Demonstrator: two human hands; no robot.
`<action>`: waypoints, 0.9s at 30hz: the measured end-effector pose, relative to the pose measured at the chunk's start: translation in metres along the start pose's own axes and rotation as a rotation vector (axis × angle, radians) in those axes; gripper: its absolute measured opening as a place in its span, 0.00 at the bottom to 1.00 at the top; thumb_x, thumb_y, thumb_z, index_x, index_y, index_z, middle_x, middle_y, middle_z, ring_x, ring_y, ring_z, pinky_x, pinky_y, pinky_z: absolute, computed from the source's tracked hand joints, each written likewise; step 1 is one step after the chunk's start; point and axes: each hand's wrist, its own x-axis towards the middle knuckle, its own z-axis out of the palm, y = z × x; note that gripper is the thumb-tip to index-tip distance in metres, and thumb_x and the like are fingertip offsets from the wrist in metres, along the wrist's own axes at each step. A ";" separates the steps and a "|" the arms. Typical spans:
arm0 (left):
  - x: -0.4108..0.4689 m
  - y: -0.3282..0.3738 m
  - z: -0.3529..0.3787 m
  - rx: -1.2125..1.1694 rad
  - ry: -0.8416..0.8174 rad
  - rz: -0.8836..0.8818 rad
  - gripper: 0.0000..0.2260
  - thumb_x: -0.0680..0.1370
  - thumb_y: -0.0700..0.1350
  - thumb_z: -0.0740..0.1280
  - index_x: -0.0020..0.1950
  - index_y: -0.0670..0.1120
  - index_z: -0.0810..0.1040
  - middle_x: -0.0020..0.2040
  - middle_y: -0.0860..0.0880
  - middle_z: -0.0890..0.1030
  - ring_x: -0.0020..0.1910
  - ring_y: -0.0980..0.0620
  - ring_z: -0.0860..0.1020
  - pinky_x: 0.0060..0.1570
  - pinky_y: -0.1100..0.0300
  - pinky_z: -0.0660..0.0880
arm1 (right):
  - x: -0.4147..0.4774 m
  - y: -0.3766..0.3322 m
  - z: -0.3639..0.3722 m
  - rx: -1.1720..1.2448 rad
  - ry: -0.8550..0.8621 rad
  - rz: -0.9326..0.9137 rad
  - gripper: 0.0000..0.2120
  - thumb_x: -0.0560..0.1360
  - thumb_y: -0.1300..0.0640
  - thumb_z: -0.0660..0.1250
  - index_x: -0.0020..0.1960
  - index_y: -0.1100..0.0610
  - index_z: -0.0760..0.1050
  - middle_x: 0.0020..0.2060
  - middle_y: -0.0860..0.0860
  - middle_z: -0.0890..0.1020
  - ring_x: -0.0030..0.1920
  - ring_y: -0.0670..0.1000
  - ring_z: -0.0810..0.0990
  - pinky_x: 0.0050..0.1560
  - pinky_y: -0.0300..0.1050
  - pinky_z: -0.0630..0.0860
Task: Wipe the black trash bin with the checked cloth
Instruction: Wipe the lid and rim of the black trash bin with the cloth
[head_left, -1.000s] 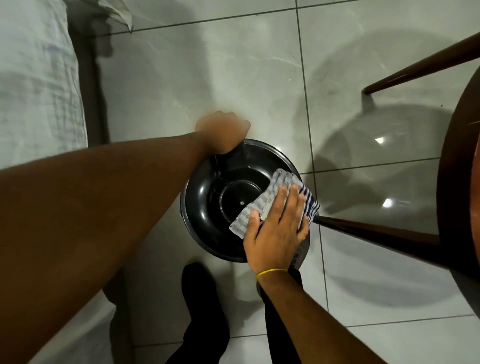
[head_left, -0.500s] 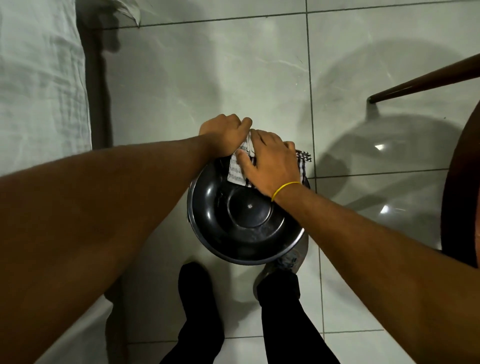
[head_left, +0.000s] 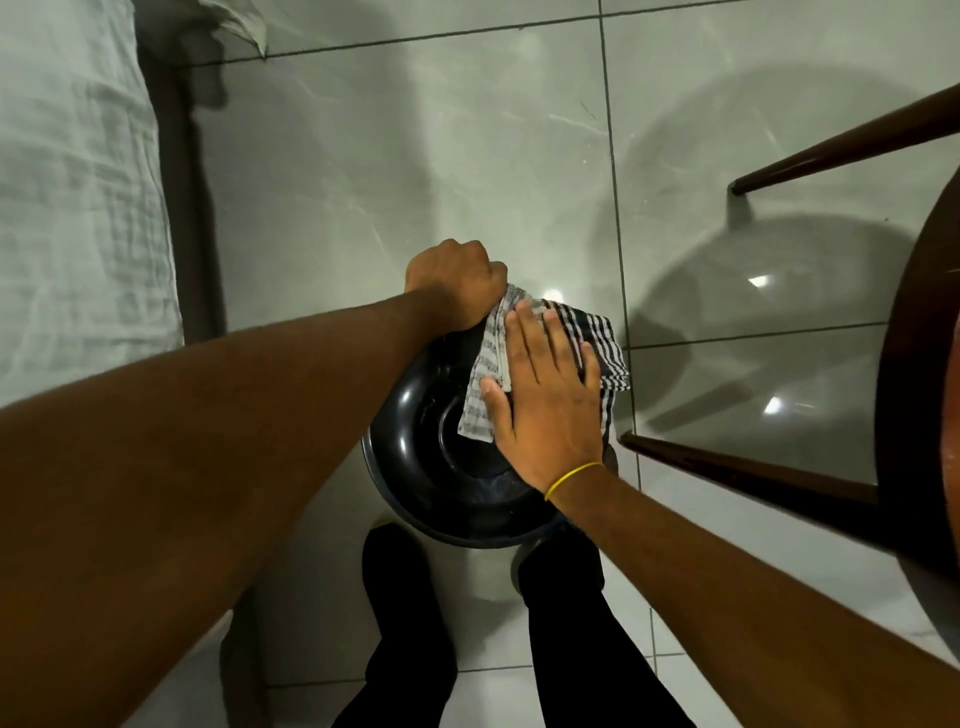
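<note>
A round, glossy black plastic trash bin (head_left: 415, 457) stands on the pale grey tiled floor (head_left: 415, 156), seen from straight above, just beyond the person's two black-trousered legs (head_left: 571, 623). The left hand (head_left: 457, 283) is closed in a fist over the far rim of the bin, its fingers curled tight around the edge. The right hand (head_left: 545, 410) lies flat on the grey-and-white checked cloth (head_left: 485, 374), fingers (head_left: 524, 338) stretched out and slightly spread, pressing the cloth against the bin's far right side without gripping it. The cloth drapes over the rim (its darker, navy-striped part hangs outside on the right), and its upper corner touches the left fist. A thin yellow band (head_left: 571, 475) circles the right wrist. To the right, a dark brown wooden stool (head_left: 779, 478) stands close by, one leg reaching near the bin. A bed with a pale rumpled sheet (head_left: 67, 208) runs along the left edge.
</note>
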 end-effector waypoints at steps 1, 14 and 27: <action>-0.001 -0.001 0.000 -0.004 0.003 0.000 0.17 0.81 0.53 0.55 0.35 0.48 0.69 0.35 0.46 0.73 0.32 0.48 0.71 0.32 0.55 0.64 | -0.002 -0.002 0.002 -0.007 0.007 0.006 0.36 0.88 0.37 0.50 0.90 0.52 0.49 0.90 0.49 0.51 0.90 0.55 0.52 0.86 0.67 0.53; 0.000 -0.003 -0.002 0.011 -0.084 0.017 0.16 0.79 0.53 0.59 0.42 0.45 0.81 0.39 0.44 0.79 0.40 0.41 0.79 0.40 0.53 0.74 | -0.028 -0.028 0.018 -0.008 0.007 -0.144 0.35 0.88 0.41 0.54 0.90 0.54 0.51 0.90 0.50 0.52 0.89 0.57 0.53 0.85 0.67 0.51; 0.003 -0.006 0.003 0.060 -0.126 0.115 0.15 0.77 0.55 0.56 0.39 0.48 0.76 0.37 0.48 0.73 0.37 0.43 0.74 0.36 0.54 0.66 | -0.068 -0.088 0.047 -0.333 -0.155 -1.162 0.33 0.83 0.48 0.58 0.86 0.57 0.64 0.86 0.54 0.65 0.88 0.59 0.59 0.87 0.67 0.51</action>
